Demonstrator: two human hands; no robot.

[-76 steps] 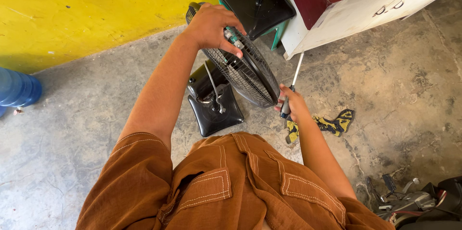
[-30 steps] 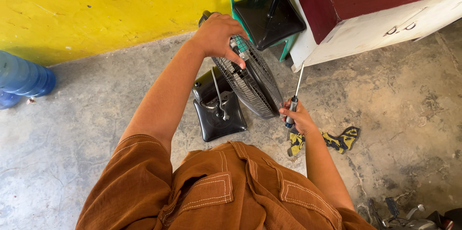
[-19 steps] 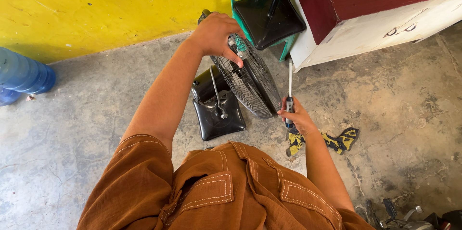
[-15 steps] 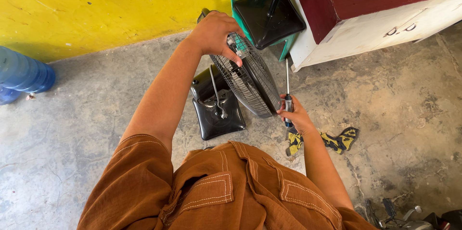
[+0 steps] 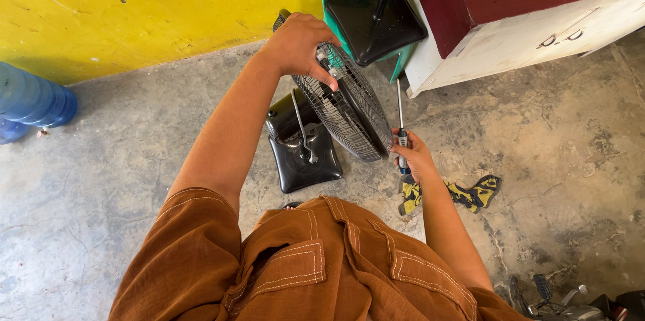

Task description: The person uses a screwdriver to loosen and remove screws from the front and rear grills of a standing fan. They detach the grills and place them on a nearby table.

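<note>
Head view: our left hand (image 5: 299,42) clamps the top rim of the round black fan guard (image 5: 349,109), fingers curled over the edge; guard stands tilted on edge above the black square fan base (image 5: 302,153) on the concrete floor (image 5: 121,160); our right hand (image 5: 413,156) is clenched round the screwdriver (image 5: 400,126), shaft pointing up, just beside the guard's lower right edge; versus half a second back, both hands sit where they were and the screwdriver is at the same spot and angle; yellow-black rag (image 5: 463,193) lies by the right wrist; green chair (image 5: 366,5) and red-white cabinet (image 5: 510,19) behind; blue water bottle (image 5: 30,99) far left by the yellow wall (image 5: 134,5).
</note>
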